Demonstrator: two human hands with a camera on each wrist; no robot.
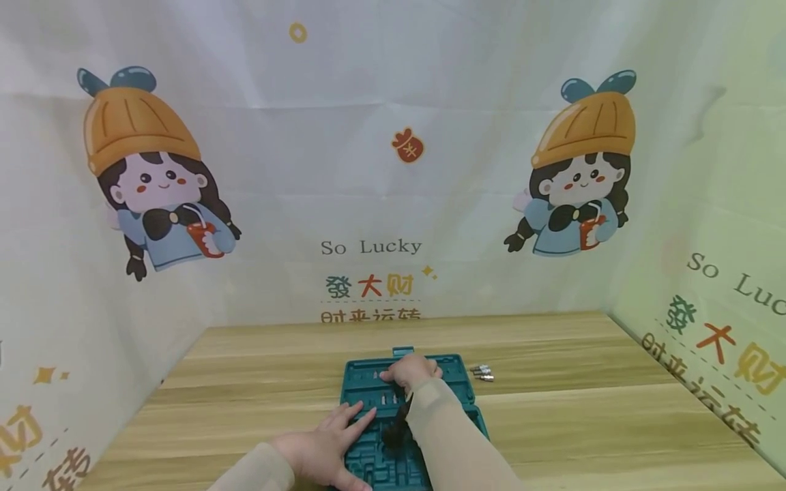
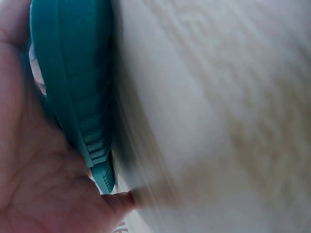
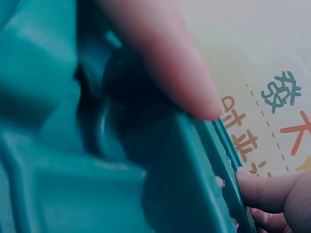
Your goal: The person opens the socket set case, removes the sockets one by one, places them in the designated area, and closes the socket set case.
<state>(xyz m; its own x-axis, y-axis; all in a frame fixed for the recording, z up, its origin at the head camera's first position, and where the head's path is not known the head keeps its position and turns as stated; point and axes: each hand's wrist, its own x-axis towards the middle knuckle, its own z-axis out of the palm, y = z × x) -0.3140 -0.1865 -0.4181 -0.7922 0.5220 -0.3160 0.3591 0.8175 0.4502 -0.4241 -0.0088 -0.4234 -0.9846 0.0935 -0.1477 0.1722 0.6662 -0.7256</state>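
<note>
A teal tool case (image 1: 374, 395) lies opened out on the table, with small metal bits (image 1: 384, 399) in its far half. My left hand (image 1: 325, 450) rests on its near-left edge with fingers spread. The left wrist view shows the palm (image 2: 43, 170) beside the case's ribbed side (image 2: 73, 73). My right hand (image 1: 414, 372) is over the far half, fingers bent and one digit pointing left. In the right wrist view, my right hand (image 3: 277, 194) touches the teal rim; whether it pinches something small is hidden. A blurred finger shows closer to that camera.
A few small metal sockets (image 1: 482, 372) lie on the wooden table (image 1: 583, 409) just right of the case. A printed cloth backdrop (image 1: 368, 170) stands along the back and both sides. A black wrist device (image 1: 399, 426) covers part of the case's moulded near half.
</note>
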